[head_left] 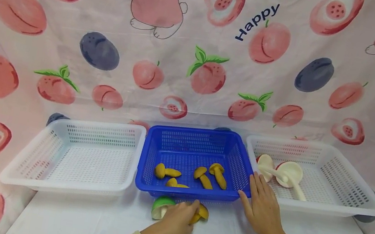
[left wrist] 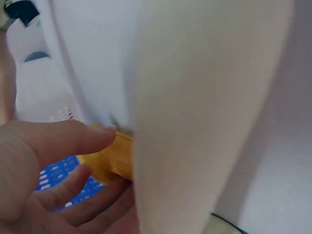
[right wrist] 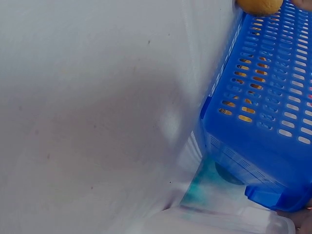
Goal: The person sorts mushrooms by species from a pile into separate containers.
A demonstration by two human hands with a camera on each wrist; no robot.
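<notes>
In the head view my left hand (head_left: 173, 222) is just in front of the blue basket (head_left: 192, 195). It pinches a yellow toy mushroom (head_left: 202, 214); in the left wrist view, thumb and fingers lie around the yellow mushroom (left wrist: 105, 161). A green-capped toy mushroom (head_left: 161, 206) lies beside that hand, its stem partly covered. My right hand (head_left: 263, 208) rests on the basket's right front corner with fingers extended. Inside the basket are several yellow mushrooms (head_left: 202, 176). In the right wrist view, the blue basket (right wrist: 263, 146) shows its slotted wall.
Left of the blue basket stands a white basket (head_left: 8, 169). Another white basket (head_left: 355, 211) on the right holds two white ladle-like pieces (head_left: 290, 175) with red edges. A fruit-print cloth (head_left: 181, 65) hangs behind. A pale blurred shape (left wrist: 204, 107) blocks much of the left wrist view.
</notes>
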